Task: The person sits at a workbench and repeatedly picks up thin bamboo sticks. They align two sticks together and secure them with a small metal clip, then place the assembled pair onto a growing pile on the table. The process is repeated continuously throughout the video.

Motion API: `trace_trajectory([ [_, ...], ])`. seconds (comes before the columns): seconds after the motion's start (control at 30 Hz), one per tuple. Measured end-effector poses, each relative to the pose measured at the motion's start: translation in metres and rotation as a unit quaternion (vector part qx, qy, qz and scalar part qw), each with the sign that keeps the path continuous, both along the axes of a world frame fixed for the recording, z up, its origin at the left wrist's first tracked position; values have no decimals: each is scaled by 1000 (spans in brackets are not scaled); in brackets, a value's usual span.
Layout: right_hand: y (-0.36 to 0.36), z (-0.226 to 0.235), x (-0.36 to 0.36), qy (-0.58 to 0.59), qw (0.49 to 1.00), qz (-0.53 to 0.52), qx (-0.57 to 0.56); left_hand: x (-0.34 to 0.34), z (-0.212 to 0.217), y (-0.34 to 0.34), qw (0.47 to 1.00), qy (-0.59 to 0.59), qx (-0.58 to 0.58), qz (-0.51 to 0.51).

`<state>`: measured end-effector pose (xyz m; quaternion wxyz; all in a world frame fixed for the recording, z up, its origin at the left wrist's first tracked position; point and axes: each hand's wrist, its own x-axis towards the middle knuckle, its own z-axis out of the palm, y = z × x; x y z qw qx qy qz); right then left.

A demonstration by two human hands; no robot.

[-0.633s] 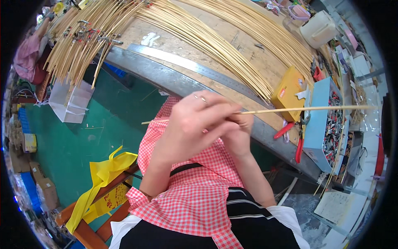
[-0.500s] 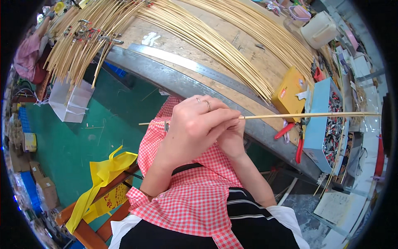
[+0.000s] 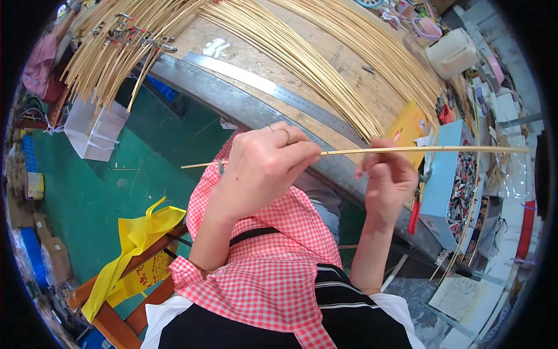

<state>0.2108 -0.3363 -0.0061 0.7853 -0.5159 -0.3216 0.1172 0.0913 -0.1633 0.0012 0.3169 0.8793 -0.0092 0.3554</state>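
The left hand (image 3: 258, 168) pinches a thin bamboo stick (image 3: 407, 150); at its 3 o'clock, the right hand (image 3: 386, 177) closes fingers around it above the bench (image 3: 256, 64).

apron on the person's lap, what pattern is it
Red-and-white gingham check on the apron, seen best in the head view, below the left hand holding the thin bamboo stick.
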Motion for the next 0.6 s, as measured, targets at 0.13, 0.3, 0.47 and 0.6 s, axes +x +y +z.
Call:
trace_trajectory([
  [0.13, -6, 11, 7, 14, 1000, -15, 18, 0, -1, 4, 1000, 6, 7, -11],
  [0.3, -1, 9, 5, 23, 999, -27, -1, 0, -5, 11, 999, 29, -27, -24],
  [0.47, 11, 8, 2, -18, 1000, 23, -11, 7, -10, 11, 975, 44, -181, -124],
  [0.6, 20, 14, 5, -58, 994, 93, -24, 4, -6, 11, 918, 135, -321, -191],
])
